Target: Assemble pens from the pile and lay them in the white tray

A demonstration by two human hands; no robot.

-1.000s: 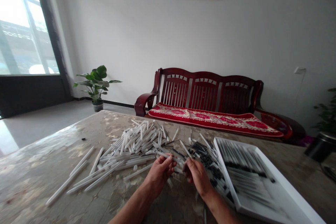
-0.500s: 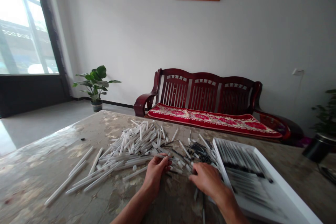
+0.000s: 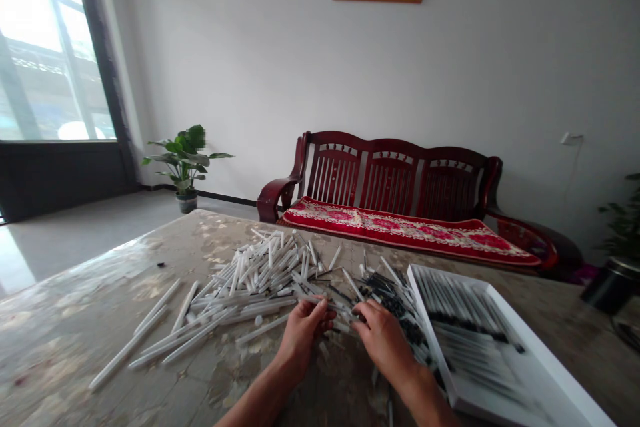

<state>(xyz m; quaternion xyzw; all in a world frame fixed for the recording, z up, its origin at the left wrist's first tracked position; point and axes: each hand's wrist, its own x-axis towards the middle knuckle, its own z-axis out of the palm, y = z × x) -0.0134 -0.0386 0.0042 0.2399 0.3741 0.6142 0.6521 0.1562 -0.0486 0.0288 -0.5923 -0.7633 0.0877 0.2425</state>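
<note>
My left hand [image 3: 306, 321] pinches a pale, translucent pen barrel at the front edge of the pile. Close to its right, my right hand [image 3: 383, 333] has thumb and fingers pressed together, and what sits between them is too small and blurred to name. A heap of white pen barrels [image 3: 270, 260] spreads behind and left of my hands. Small black pen parts [image 3: 387, 290] lie in a second pile just beyond my right hand. Rows of clear pens with black ends [image 3: 457, 300] rest in a white shallow tray [image 3: 555, 373] on the right.
Several loose barrels [image 3: 130, 347] lie on the patterned tabletop [image 3: 65, 340] at left, with a small black piece [image 3: 161, 265] farther back. A red wooden bench [image 3: 385, 173] stands behind the table. A dark container [image 3: 607, 285] is at the far right.
My right hand has moved left and slightly up, closer to my left hand. My left hand still holds the barrel, and the view has shifted slightly.
</note>
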